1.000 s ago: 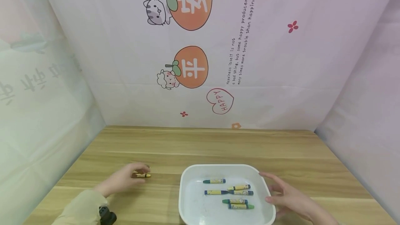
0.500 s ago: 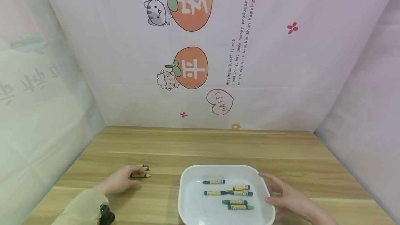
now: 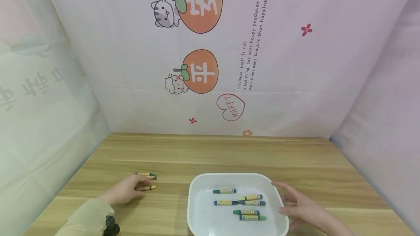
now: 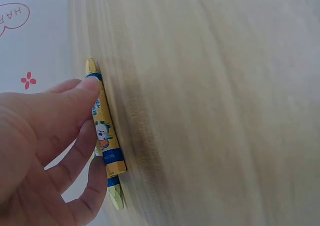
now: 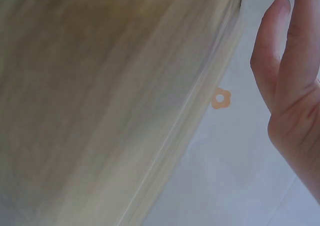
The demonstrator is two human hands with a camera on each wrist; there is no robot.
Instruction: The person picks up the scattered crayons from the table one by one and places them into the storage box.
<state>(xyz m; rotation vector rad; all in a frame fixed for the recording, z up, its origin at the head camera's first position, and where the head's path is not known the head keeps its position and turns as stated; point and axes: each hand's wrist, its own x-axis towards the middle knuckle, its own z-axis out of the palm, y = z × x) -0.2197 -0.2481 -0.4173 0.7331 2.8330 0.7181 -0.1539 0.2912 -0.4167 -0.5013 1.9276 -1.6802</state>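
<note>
My left hand (image 3: 126, 188) pinches a yellow oil pastel (image 3: 146, 188) low over the table on the left. Its thumb lies along the near end of the wrapper in the left wrist view, where "PASTEL" shows on the blue band of the yellow oil pastel (image 4: 106, 131). Two darker-ended oil pastels (image 3: 149, 176) lie just beyond these fingers, partly behind the hand. My right hand (image 3: 303, 207) holds the right wall of a white tray (image 3: 191, 207), thumb over the rim and fingers outside. Several oil pastels (image 3: 251, 217), green, blue and yellow, lie in the tray.
The wooden table (image 3: 170, 156) runs back to a printed cloth wall (image 3: 279, 112). More cloth hangs on the left and right sides. A black wrist device (image 3: 111, 225) sits at my left sleeve (image 3: 86, 217).
My left hand has drawn slightly toward me with the yellow oil pastel, away from the two behind it, which now show more. My right hand and the tray stay put.
</note>
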